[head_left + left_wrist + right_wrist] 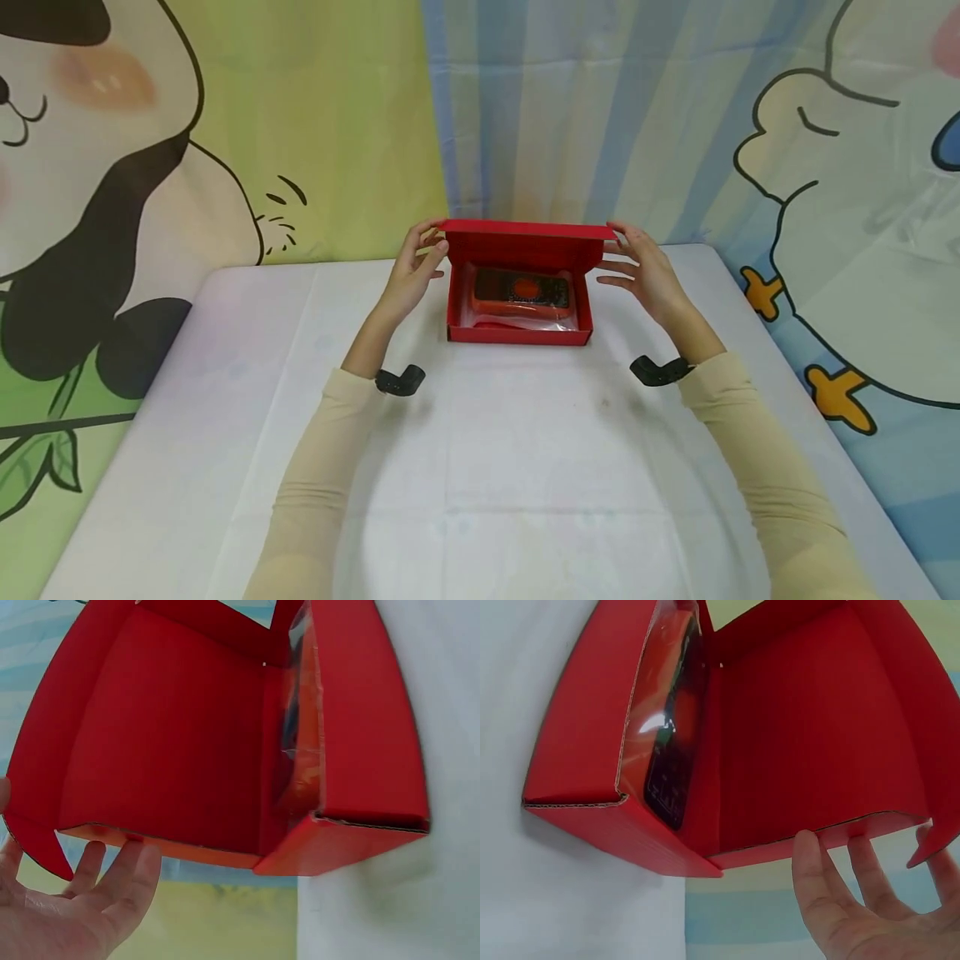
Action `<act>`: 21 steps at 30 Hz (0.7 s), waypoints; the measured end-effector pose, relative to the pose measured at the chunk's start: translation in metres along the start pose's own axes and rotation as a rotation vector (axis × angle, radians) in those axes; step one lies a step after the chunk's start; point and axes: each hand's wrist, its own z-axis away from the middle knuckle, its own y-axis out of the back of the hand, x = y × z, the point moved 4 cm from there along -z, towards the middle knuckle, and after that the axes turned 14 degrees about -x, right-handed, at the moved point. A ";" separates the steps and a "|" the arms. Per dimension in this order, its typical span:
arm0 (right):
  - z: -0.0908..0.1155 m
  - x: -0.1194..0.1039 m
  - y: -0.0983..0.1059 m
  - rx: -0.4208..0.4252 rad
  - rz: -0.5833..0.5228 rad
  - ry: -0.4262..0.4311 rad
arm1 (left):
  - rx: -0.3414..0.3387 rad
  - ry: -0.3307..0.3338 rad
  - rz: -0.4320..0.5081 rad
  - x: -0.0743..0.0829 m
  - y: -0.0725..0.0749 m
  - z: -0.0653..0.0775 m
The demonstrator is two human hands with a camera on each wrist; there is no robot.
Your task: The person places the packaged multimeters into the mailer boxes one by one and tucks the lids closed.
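A red cardboard box (521, 337) sits on the table with its lid (528, 242) raised. Inside, wrapped in clear plastic, lies an orange multimeter (525, 293) with a dark face and a round dial. My left hand (411, 268) touches the lid's left end, fingers extended along its side panel, one fingertip by the front flap. At the opposite end, my right hand (651, 271) has its fingers spread, with fingertips at the lid's side panel (840, 834) and front corner. From each wrist view the lid's bare red inside shows.
The box stands near the back of a white-covered table (510, 467). Behind it hangs a cartoon-printed curtain (555, 108), which also runs along both sides. A black wrist camera (401, 381) is worn on the left wrist, another camera (658, 371) on the right.
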 end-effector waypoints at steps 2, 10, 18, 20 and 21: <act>0.002 0.001 0.000 0.005 0.019 0.010 | -0.017 0.002 -0.001 0.005 -0.002 0.006; 0.011 0.003 -0.002 0.021 -0.003 0.056 | -0.067 0.024 -0.036 0.008 -0.006 0.022; 0.020 0.003 -0.001 0.064 0.189 -0.031 | -0.015 0.039 -0.159 -0.019 0.003 0.020; 0.023 0.002 -0.001 0.057 0.275 -0.052 | 0.001 0.030 -0.184 -0.021 0.004 0.020; 0.024 0.002 0.000 0.052 0.313 -0.060 | 0.007 0.025 -0.195 -0.021 0.005 0.021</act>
